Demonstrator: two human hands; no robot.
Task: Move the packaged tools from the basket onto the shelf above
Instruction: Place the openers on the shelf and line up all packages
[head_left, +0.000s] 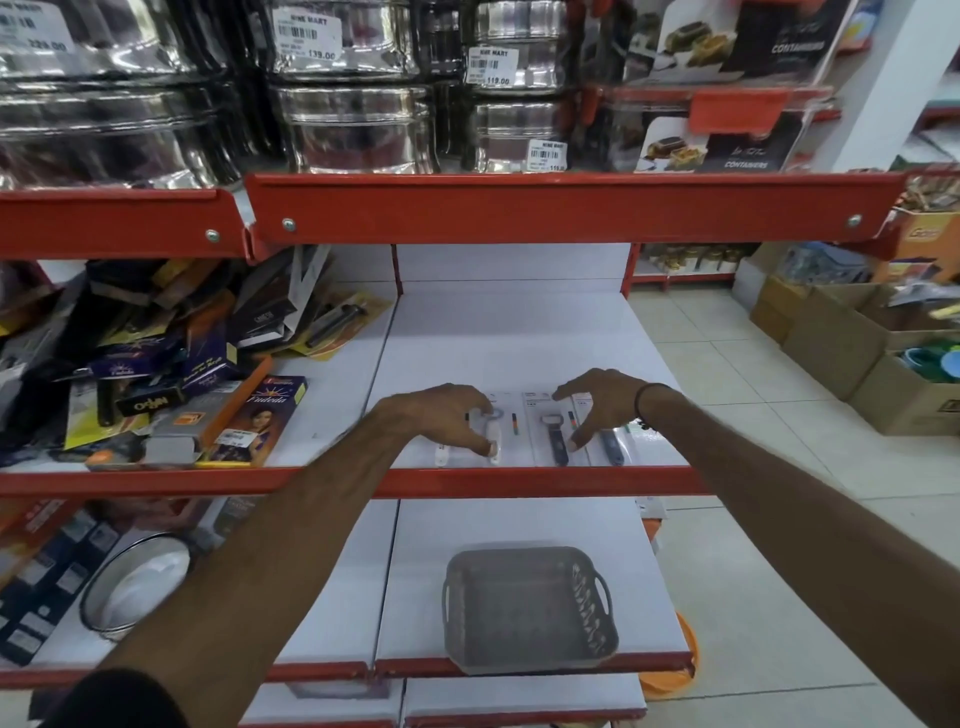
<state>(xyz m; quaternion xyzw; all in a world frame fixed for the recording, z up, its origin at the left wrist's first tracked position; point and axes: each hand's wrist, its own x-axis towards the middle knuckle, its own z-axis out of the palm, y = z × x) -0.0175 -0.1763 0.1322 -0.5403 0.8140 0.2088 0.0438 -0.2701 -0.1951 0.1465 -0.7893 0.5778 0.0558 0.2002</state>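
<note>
A retail shop aisle selling household goods. Red-edged metal display shelving with white shelf boards (519, 332) rises in tiers. The top tier holds stacked shiny stainless steel tins (353, 124), each bearing a white price sticker with a barcode (307, 35) showing a store name and price. Beside them stand clear plastic storage containers with printed cardboard sleeves (717, 145). To the left, a jumble of boxed and carded kitchen goods (171, 364) lies heaped. On the pale tiled floor (727, 519) at right sit open brown cardboard stock boxes (852, 338), with more red shelving of jars behind.
</note>
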